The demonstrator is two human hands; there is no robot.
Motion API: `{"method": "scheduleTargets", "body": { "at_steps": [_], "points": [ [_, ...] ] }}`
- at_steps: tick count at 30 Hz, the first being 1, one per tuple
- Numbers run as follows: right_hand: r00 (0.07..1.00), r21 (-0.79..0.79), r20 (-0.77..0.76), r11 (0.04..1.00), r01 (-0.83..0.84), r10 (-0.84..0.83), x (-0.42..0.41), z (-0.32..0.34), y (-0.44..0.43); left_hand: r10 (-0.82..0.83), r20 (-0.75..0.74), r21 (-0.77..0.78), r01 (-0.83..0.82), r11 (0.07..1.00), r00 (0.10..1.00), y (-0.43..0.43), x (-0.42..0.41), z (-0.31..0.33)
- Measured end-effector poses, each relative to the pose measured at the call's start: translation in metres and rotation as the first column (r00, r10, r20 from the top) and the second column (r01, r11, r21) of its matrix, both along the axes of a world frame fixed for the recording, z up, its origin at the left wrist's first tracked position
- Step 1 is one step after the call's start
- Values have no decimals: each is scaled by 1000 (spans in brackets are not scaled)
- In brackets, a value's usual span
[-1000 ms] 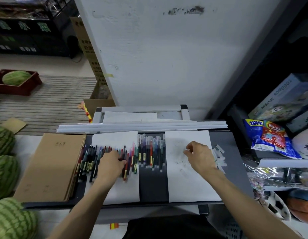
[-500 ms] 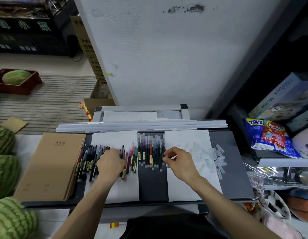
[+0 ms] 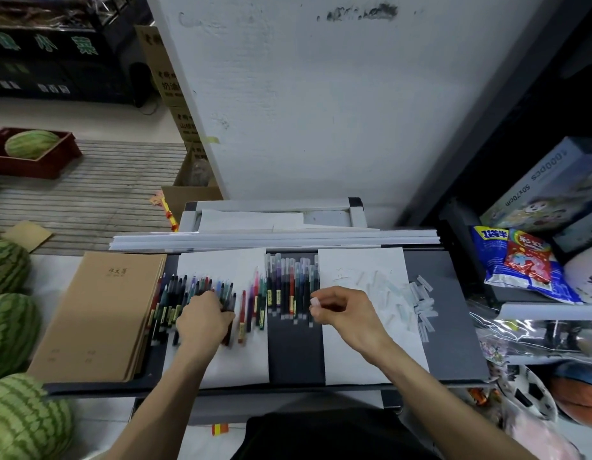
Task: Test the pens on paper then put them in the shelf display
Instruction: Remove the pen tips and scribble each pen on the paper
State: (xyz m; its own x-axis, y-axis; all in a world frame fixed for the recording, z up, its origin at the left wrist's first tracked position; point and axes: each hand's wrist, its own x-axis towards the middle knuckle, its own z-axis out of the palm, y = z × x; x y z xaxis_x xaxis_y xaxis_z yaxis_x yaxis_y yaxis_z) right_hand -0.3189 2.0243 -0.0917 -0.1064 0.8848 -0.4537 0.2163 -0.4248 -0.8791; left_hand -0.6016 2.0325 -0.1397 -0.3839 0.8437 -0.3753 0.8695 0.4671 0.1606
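Now | left hand [image 3: 203, 318] grips loose pens [image 3: 175, 293] on the left paper [image 3: 221, 263] | right hand [image 3: 346, 310] pinches a clear cap [image 3: 315, 302] just beside the capped pens [image 3: 289, 287] at the tabletop [image 3: 454, 343] middle

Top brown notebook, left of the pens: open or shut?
Shut. The brown notebook lies flat with its printed cover facing up; no inner pages show.

Matt white paper sheets [image 3: 354, 353] cover a matt dark table [image 3: 450, 327]. The pens [image 3: 288, 287] and clear caps [image 3: 420, 300] look smooth plastic (faintly glossy). Left notebooks [image 3: 99, 313] are matt brown paper. The far wall [image 3: 321, 111] is rough, painted.
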Motion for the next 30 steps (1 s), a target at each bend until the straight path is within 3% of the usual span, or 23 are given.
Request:
{"method": "scheduleTargets", "body": {
  "at_steps": [5, 9, 13, 16, 21, 26, 30],
  "points": [
    [959, -67, -270, 995, 73, -88, 9, 19, 1, -131, 298, 207, 70, 976, 946, -16, -8, 29],
    [898, -72, -427, 994, 86, -109, 11, 41, 6, -337, 526, 321, 184, 929, 781, -34, 17, 71],
    [855, -64, -484, 982, 177, -185, 7, 57, 9, -405, 673, 387, 171, 906, 619, -52, 42, 105],
    [802, -87, -561, 978, 189, -205, 5, 64, 8, -431, 685, 423, 162, 892, 588, -58, 51, 117],
    [816, -43, -551, 982, 184, -177, 2, 70, 6, -461, 641, 446, 190, 874, 614, -59, 57, 119],
    [920, 120, -383, 984, 134, -78, 1, 71, 4, -467, 636, 445, 202, 872, 614, -59, 58, 120],
    [936, 175, -337, 971, 166, -99, -8, 64, -1, -494, 599, 449, 247, 859, 630, -56, 68, 117]
  ]
}}
